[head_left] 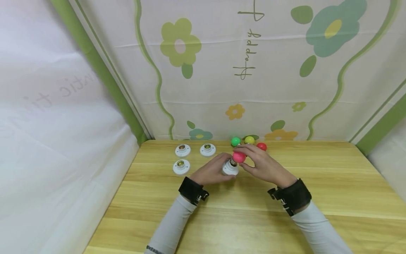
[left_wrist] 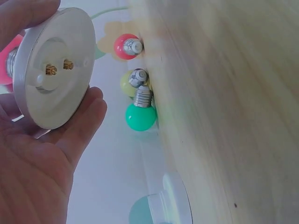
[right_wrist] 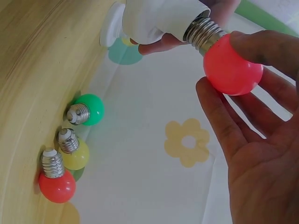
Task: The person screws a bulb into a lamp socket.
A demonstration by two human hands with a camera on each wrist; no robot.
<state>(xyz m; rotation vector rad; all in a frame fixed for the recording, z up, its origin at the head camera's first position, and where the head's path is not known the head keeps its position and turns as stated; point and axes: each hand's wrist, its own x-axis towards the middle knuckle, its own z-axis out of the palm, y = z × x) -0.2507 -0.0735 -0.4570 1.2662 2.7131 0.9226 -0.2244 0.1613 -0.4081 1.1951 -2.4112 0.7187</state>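
Note:
My left hand [head_left: 216, 170] grips a white round lamp socket [head_left: 230, 168] by its rim, raised off the table. The left wrist view shows the socket's flat underside [left_wrist: 58, 70] with two brass terminals. My right hand [head_left: 264, 164] pinches a pinkish-red light bulb [head_left: 239, 157] between thumb and fingers. In the right wrist view the metal screw base [right_wrist: 205, 35] of this bulb sits at the socket's mouth, its threads largely showing. How far it goes in cannot be seen.
Three more white sockets [head_left: 183, 150] stand at the table's back left, their mouths upward. Behind my hands lie a green bulb [head_left: 235, 141], a yellow bulb [head_left: 249, 140] and a red bulb [head_left: 261, 146]. A printed cloth [head_left: 203, 91] hangs along the wooden table's [head_left: 222, 218] back edge.

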